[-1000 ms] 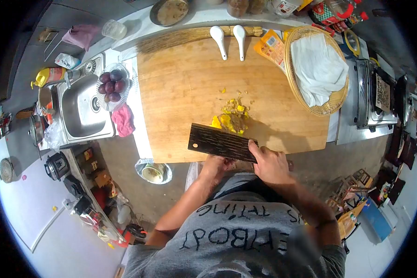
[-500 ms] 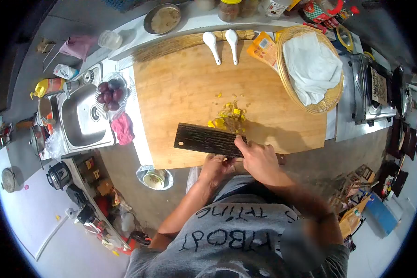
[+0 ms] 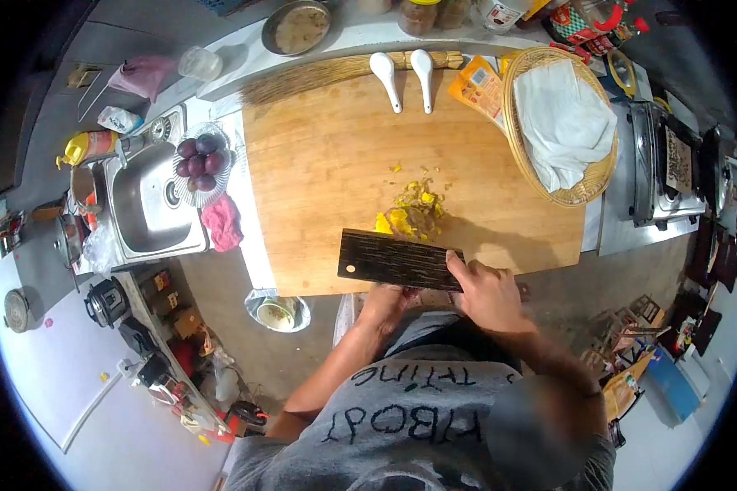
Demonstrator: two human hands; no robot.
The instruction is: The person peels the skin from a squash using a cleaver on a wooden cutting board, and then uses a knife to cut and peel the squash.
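Note:
A cleaver point(image 3: 397, 259) with a dark, textured blade and a hole near its far left corner lies over the front edge of the wooden cutting board point(image 3: 319, 164). My right hand point(image 3: 491, 296) is closed around its right end, thumb on the blade's face. My left hand point(image 3: 387, 303) is tucked at the blade's near edge; its fingers are mostly hidden under the blade. Just beyond the cleaver sits a small heap of chopped yellow and brownish pieces point(image 3: 409, 209), some of them scattered farther out.
Two white spoons point(image 3: 422, 78) lie at the board's back by a straw brush point(image 3: 319, 74). A basket with a white cloth point(image 3: 561, 123) stands right, near a stove point(image 3: 663, 164). Left are plums point(image 3: 201, 159) and a sink point(image 3: 147, 200). A lined bin point(image 3: 277, 313) stands below.
The view has shifted slightly. The cleaver and both hands have moved a little to the right and nearer my body, and more of the heap shows beyond the blade.

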